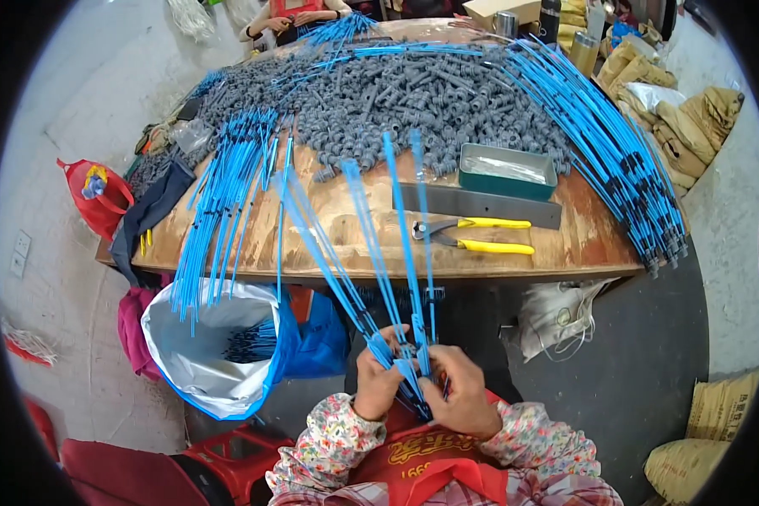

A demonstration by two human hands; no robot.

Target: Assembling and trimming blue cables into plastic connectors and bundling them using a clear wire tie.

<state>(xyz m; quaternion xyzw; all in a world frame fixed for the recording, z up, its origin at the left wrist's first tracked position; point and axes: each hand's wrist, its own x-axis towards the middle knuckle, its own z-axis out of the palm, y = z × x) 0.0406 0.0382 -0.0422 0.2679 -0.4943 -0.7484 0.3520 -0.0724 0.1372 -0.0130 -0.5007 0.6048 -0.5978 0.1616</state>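
Observation:
Close to my body, below the table's front edge, my left hand (376, 379) is closed around a bunch of thin blue tubes (325, 257) with black fittings. The tubes fan upward toward the table, and their upper ends are blurred by motion. My right hand (465, 396) closes on the lower ends of the same bunch, its thumb and fingers pressed against them. What lies between my fingertips is partly hidden. Beyond the hands, pliers (493, 223) with yellow handles lie on the wooden table (346, 232).
Grey plastic fittings (396, 101) are heaped across the table. Blue tube bundles lie at left (236, 185) and right (594, 126). A green tin (508, 183) stands behind a grey strip (472, 202). Left of my hands is an open bag (219, 384); a co-worker's hands (295, 18) are far off.

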